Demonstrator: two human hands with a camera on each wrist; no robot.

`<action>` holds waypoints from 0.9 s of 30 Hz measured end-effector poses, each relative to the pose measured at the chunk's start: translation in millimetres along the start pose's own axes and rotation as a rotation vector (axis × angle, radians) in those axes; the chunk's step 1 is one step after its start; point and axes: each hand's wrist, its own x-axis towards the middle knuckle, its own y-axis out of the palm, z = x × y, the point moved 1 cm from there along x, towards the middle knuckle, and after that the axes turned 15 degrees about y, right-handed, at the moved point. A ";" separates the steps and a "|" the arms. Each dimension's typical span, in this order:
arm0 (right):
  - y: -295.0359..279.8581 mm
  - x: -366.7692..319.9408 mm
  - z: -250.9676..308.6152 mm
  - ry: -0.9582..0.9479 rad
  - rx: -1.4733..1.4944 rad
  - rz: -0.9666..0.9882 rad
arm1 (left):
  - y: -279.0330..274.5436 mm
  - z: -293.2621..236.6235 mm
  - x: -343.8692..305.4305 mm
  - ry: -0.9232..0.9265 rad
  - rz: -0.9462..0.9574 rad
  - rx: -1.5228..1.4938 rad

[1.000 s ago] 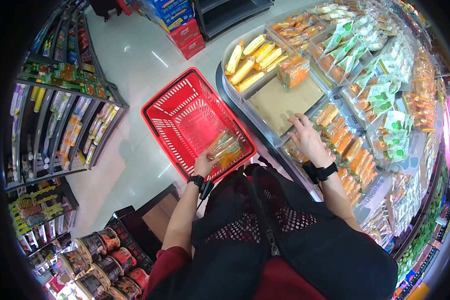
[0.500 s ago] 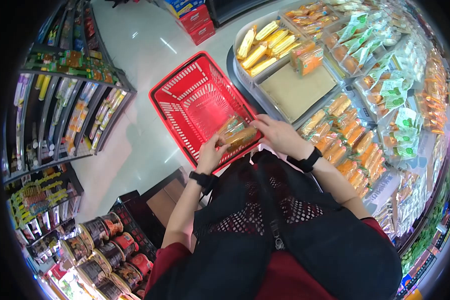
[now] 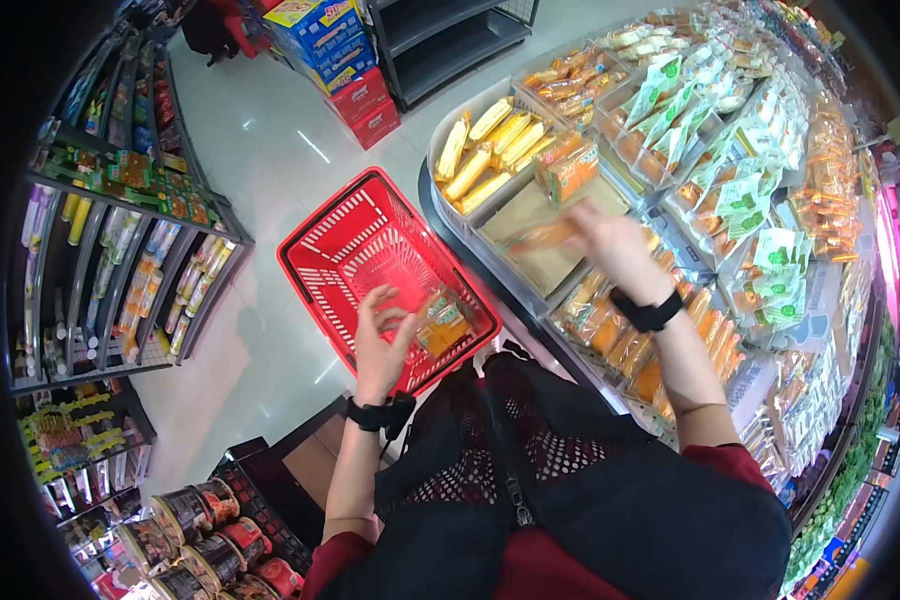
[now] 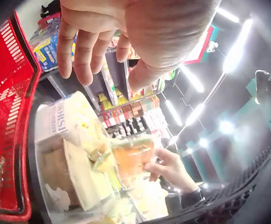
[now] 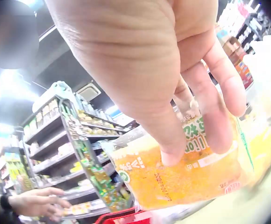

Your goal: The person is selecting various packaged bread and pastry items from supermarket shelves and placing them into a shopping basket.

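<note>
My right hand (image 3: 620, 250) pinches a clear packet of orange bread (image 5: 187, 177) between thumb and fingers, above the board-lined tray (image 3: 510, 225) on the display. The packet is blurred in the head view; printed lettering shows on it in the right wrist view. My left hand (image 3: 378, 345), fingers loosely spread and holding nothing, hovers over the near left side of the red shopping basket (image 3: 315, 270). Inside that basket, at its near right corner, lie packaged breads (image 3: 445, 325). Another orange bread packet (image 3: 572, 170) stands at the tray's far edge.
Yellow-wrapped sticks (image 3: 495, 150) fill the bin beyond the tray. To the right, the bread display (image 3: 760, 190) holds many bagged rolls. Stocked shelves (image 3: 120, 230) line the left, with stacked tubs (image 3: 210, 530) at lower left. Red boxes (image 3: 365, 110) stand on the floor ahead.
My left hand has let go of the packet in the basket and lifted slightly. My right hand went to the basket, then back over the tray, where it now holds a bread packet.
</note>
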 end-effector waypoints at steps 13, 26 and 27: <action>52.8 90.1 -151.5 -0.015 -0.144 0.123 | -6.4 67.5 -63.3 -0.379 -0.014 0.165; 47.5 -49.5 -64.4 0.323 0.229 -0.015 | 6.0 213.6 -119.1 -0.472 0.244 0.330; 52.4 -63.3 -59.2 0.320 0.220 0.005 | 16.3 223.6 -113.1 -0.472 0.278 0.351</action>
